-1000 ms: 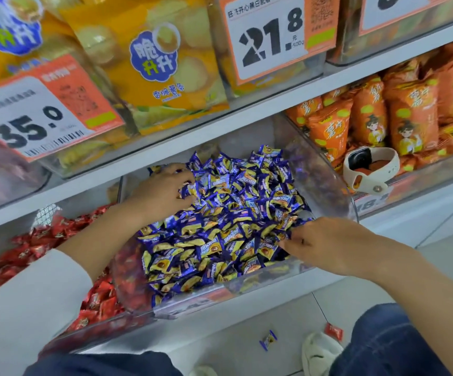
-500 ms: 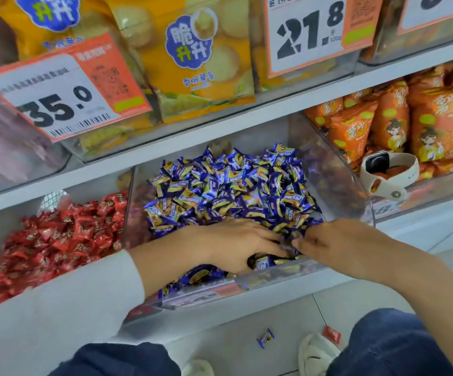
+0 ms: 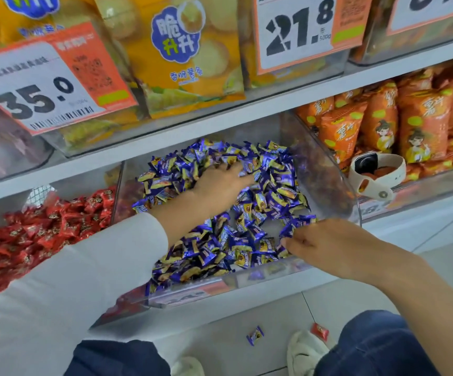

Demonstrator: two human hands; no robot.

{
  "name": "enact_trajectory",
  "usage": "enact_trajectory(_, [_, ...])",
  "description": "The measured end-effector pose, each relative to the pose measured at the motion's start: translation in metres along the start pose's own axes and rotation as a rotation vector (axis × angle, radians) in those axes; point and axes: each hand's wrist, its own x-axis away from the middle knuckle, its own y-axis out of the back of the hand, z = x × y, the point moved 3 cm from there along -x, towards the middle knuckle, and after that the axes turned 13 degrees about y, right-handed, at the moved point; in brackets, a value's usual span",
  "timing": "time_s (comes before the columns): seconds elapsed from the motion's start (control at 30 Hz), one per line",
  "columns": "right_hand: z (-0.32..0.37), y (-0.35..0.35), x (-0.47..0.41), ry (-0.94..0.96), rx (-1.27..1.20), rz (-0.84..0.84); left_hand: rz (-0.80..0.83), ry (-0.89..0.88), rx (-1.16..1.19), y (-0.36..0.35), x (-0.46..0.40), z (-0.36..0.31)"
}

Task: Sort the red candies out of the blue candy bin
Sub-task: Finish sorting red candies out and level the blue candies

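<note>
Hands in blue candy bin

Red candies [image 3: 43, 234] heaped in left bin. Left hand [image 3: 220, 185] lies palm-down deep in blue candies [image 3: 247, 213], fingers spread, tips buried; any hold cannot be told. Clear bin [image 3: 325, 180] sits on lower shelf. Right hand [image 3: 328, 245] at front right corner, fingers curled among wrappers; grip unclear. On floor: one blue candy [image 3: 255, 335], one red candy [image 3: 319, 331]. Watch [image 3: 377, 172] hangs on orange-snack bin at right.
</note>
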Motion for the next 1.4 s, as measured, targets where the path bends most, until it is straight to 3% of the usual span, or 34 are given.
enact_trajectory(0.13, [-0.010, -0.014, -0.002, -0.191, -0.034, 0.137, -0.008, 0.104, 0.186, 0.009, 0.003, 0.028])
enact_trajectory(0.23, [-0.006, -0.007, -0.001, 0.051, 0.078, -0.025, -0.023, 0.141, 0.298, 0.009, 0.008, 0.047])
enact_trajectory(0.27, [-0.004, -0.005, 0.000, 0.041, 0.080, -0.022, -0.028, 0.146, 0.332, 0.009, 0.010, 0.052])
enact_trajectory(0.43, [-0.009, -0.012, 0.000, -0.254, -0.044, 0.196, -0.058, 0.126, 0.473, 0.005, 0.026, 0.072])
enact_trajectory(0.67, [-0.009, -0.011, -0.001, -0.290, -0.032, 0.241, 0.071, 0.137, 0.525, 0.005, 0.059, 0.088])
enact_trajectory(0.77, [-0.008, -0.010, -0.001, -0.270, -0.072, 0.184, 0.000, 0.342, 0.629, 0.021, 0.074, 0.097])
enact_trajectory(0.87, [-0.006, -0.008, 0.001, -0.261, -0.065, 0.179, 0.209, 0.625, 0.527, 0.005, 0.072, 0.093])
enact_trajectory(0.93, [-0.006, -0.010, 0.001, -0.269, -0.061, 0.185, 0.306, 0.677, 0.564, -0.005, 0.065, 0.071])
enact_trajectory(1.03, [-0.004, -0.010, 0.003, -0.270, -0.041, 0.149, 0.319, 0.620, 0.748, -0.005, 0.059, 0.024])
enact_trajectory(1.1, [-0.002, -0.009, 0.005, -0.228, 0.020, 0.127, 0.350, 0.480, 0.885, -0.002, 0.059, -0.005])
enact_trajectory(1.17, [0.001, -0.004, 0.008, -0.241, 0.016, 0.079, 0.380, 0.301, 0.867, 0.002, 0.063, -0.024])
enact_trajectory(1.27, [0.007, 0.006, 0.017, -0.242, -0.019, 0.004, 0.321, 0.087, 1.052, 0.014, 0.079, -0.028])
enact_trajectory(1.33, [0.009, 0.011, 0.026, -0.248, -0.064, -0.080, 0.187, 0.142, 1.126, 0.015, 0.090, -0.015])
enact_trajectory(1.4, [0.009, 0.013, 0.033, -0.259, -0.107, -0.124, 0.178, 0.344, 0.806, 0.002, 0.096, 0.002])
